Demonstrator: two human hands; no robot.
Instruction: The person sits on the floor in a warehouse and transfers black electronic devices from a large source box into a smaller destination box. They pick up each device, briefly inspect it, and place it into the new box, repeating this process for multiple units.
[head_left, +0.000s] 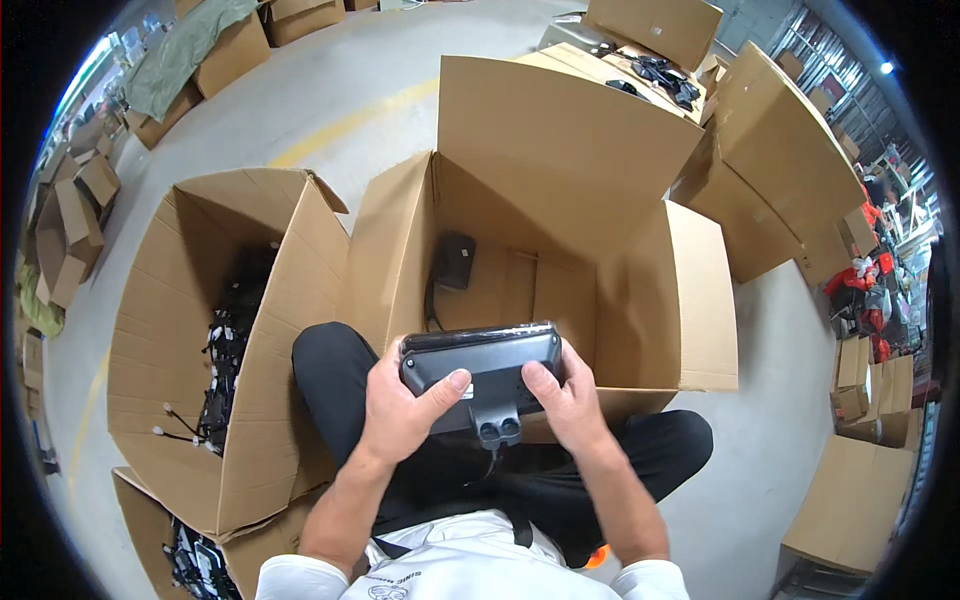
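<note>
Between my two hands is a black box-shaped device (pixel 478 362) with a two-hole clamp bracket on its near side and a short cable hanging below. My left hand (pixel 405 398) grips its left end, thumb on the back face. At the other end my right hand (pixel 566 394) holds it the same way. Just beyond stands a large open cardboard box (pixel 560 190). A similar black device (pixel 455 262) with a cable lies inside it, in the far left corner. The device's far face is mostly hidden from me.
On my left, a tall open carton (pixel 150 330) holds black parts with cables (pixel 225 370). A lower carton (pixel 135 530) at the near left contains more parts. More cartons (pixel 770 150) stand at the back right, beside a surface with black parts (pixel 665 80). Flattened cardboard (pixel 850 500) lies right.
</note>
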